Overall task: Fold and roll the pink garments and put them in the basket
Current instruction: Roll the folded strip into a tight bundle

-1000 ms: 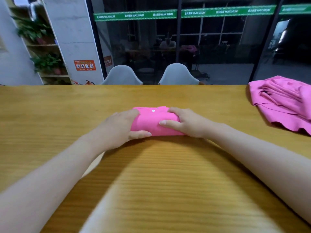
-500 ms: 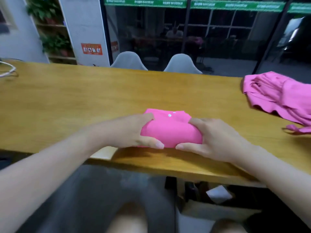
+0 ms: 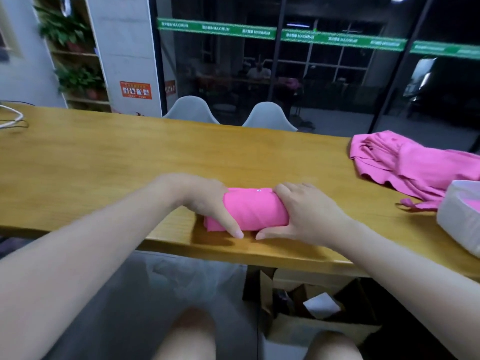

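Over on the far left edge of the wooden table (image 3: 104, 157) we've got a white cable (image 3: 11, 118) just poking into view. Moving in, our left hand (image 3: 207, 201) is curled round the left end of the rolled pink garment (image 3: 253, 210), thumb stretched along its near side. The roll lies crosswise close to the table's near edge, a small white button showing on top. Our right hand (image 3: 309, 211) grips the right end the same way, thumb tucked under the near side, so both hands have hold of it and the thumb tips nearly meet. Further right and farther back there's a loose pile of pink garments (image 3: 405, 162) spread on the table. At the right edge sits the light-coloured basket (image 3: 457, 222), only partly in frame, with something pink inside. Two grey chairs (image 3: 228, 113) stand behind the table.
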The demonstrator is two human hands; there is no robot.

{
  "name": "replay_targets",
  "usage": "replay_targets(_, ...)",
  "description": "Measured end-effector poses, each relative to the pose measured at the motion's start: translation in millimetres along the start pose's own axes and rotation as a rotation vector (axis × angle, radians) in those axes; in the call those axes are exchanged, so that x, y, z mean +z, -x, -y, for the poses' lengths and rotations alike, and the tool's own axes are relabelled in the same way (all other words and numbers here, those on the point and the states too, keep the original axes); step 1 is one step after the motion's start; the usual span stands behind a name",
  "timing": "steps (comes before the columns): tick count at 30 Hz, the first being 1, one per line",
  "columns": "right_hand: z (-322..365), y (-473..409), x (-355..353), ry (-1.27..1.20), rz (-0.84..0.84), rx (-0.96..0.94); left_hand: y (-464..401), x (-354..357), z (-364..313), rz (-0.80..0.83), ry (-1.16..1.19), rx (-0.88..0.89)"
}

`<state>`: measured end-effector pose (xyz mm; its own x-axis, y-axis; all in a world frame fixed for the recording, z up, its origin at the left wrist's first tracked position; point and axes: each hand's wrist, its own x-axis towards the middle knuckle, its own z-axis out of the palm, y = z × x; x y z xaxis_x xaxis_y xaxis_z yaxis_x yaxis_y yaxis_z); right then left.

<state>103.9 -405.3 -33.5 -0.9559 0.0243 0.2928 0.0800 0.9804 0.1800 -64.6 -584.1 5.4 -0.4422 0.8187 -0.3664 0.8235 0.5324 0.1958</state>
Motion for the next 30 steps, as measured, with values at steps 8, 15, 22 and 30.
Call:
replay_targets(8, -24.2, -52.5, -9.0, -0.495, 0.446, 0.182, -4.4, 16.3, -13.4, -0.324, -0.245, -0.084)
replay_targets(15, -14.4, -15.0, 26.5, -0.083, -0.148, -0.009, -21.5, -9.8, 1.1, -0.065, 0.088, -0.02)
replay_targets(22, -27.2, -39.4, 11.3, -0.537, 0.114, 0.151, -31.7, 17.5, 4.8, -0.587, -0.203, 0.148)
replay_targets(30, -16.7, -25.5, 19.7, -0.05, -0.074, 0.098, -51.6, 6.9, 11.2, -0.492, -0.068, 0.152)
